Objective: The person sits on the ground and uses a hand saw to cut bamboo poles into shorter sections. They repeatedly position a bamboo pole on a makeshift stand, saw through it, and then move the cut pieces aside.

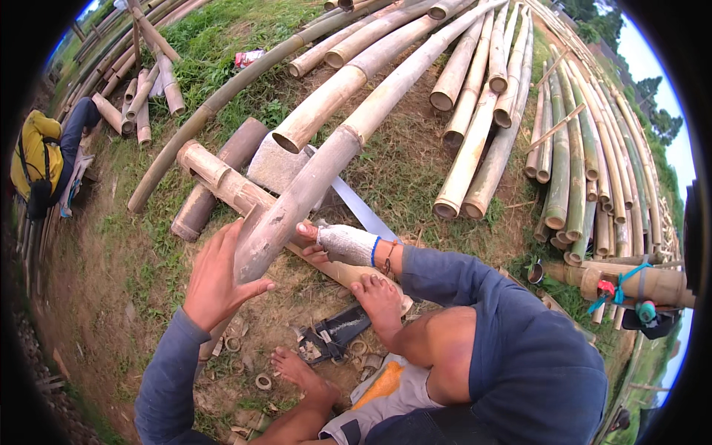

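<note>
A long bamboo pole (304, 182) slants from the far top right down toward my left side. My bare left hand (219, 276) is around its near part, thumb lying across it, fingers along its left side. My right hand (337, 243), in a white glove with blue trim and bare fingertips, has its fingers curled against the pole's right side. Under the pole lies a notched bamboo length (230, 185), crossing a darker bamboo log (204, 204). My bare foot (380, 300) rests at the notched length's near end. Behind the pole, a pale flat strip (363, 211) is partly hidden.
A pale block (276, 165) sits beside the crossing. Bamboo poles (482, 141) are stacked ahead, greener ones (575, 163) to the right. A black sandal-like object (335, 335) and cut rings (263, 381) lie near my feet. A person in yellow (41, 148) is at far left.
</note>
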Tool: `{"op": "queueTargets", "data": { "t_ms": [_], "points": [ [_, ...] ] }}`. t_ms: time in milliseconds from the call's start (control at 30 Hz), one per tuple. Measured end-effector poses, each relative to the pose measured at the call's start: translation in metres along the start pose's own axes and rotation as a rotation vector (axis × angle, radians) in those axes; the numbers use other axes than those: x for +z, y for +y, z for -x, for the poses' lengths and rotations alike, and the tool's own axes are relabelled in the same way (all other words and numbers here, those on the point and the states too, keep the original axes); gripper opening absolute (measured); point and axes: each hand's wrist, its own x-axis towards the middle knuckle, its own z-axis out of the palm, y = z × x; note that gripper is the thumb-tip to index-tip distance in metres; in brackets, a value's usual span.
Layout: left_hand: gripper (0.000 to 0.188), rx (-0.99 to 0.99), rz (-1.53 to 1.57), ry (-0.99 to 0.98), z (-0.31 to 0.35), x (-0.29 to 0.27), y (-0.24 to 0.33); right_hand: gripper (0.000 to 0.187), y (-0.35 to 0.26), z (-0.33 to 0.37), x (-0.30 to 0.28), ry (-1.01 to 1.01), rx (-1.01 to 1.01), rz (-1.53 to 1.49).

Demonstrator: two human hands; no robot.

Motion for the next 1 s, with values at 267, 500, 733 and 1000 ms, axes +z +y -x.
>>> {"op": "queueTargets", "data": {
  "t_ms": [267, 500, 733, 1000],
  "points": [
    [0.091, -0.186, 0.028, -0.014, -0.103, 0.083, -0.008, 0.127, -0.128, 0.014, -0.188, 0.647, -0.514, -0.357],
    [0.07, -0.108, 0.192, -0.021, -0.074, 0.062, -0.01, 0.115, -0.175, -0.02, -0.204, 0.487, -0.628, -0.569],
    [0.092, -0.28, 0.318, -0.216, 0.087, 0.026, -0.038, 0.116, -0.125, 0.033, -0.146, 0.679, -0.383, -0.267],
    [0.081, -0.679, -0.1, -0.052, 0.317, 0.044, -0.102, 0.058, -0.111, 0.057, -0.101, 1.108, -1.221, 1.506]
  ]
}}
